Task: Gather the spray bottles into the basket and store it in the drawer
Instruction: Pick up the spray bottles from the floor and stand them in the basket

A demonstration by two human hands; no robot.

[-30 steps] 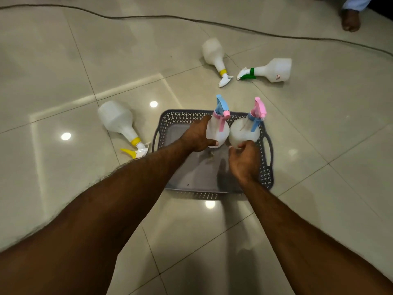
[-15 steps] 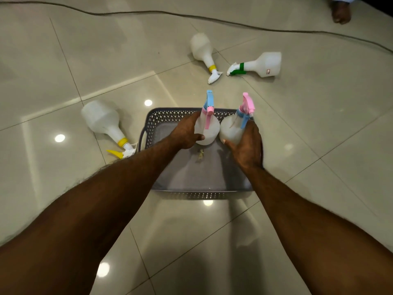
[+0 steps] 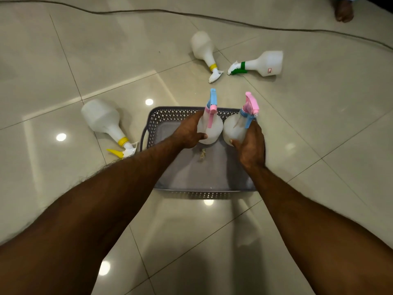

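On the glossy beige tiled floor (image 3: 63, 71), far left, a translucent white spray bottle with a yellow collar and yellow trigger (image 3: 104, 122), lying on its side, nozzle end just beside the left handle of the basket. At centre, a grey perforated plastic basket (image 3: 157, 120), rectangular, flat on the tiles, a small scrap on its bare grey bottom. Over the basket's far edge, left hand (image 3: 188, 133), fingers and thumb curled round the round white body of a spray bottle with a blue head and pink trigger (image 3: 210, 124), held upright. Just beside it and nearly touching, a second round white spray bottle with a pink head and blue trigger (image 3: 236, 128), also upright, at the basket's far right corner, gripped from the right side by right hand (image 3: 252, 143), thumb pressed on the lower front of the body. Cannot tell whether either bottle's base rests on the basket bottom or hangs above it. Beyond the basket, well apart from it, a frosted white bottle with a yellow collar and white trigger (image 3: 202, 47) lying on its side, nozzle toward the basket. Near its nozzle, to the right, a squarer white bottle with a green collar (image 3: 265, 63), also on its side, nozzle pointing left. Across the far floor, a dark cable (image 3: 148, 11), left to right. At the top right corner, a bare foot (image 3: 343, 11) of another person.
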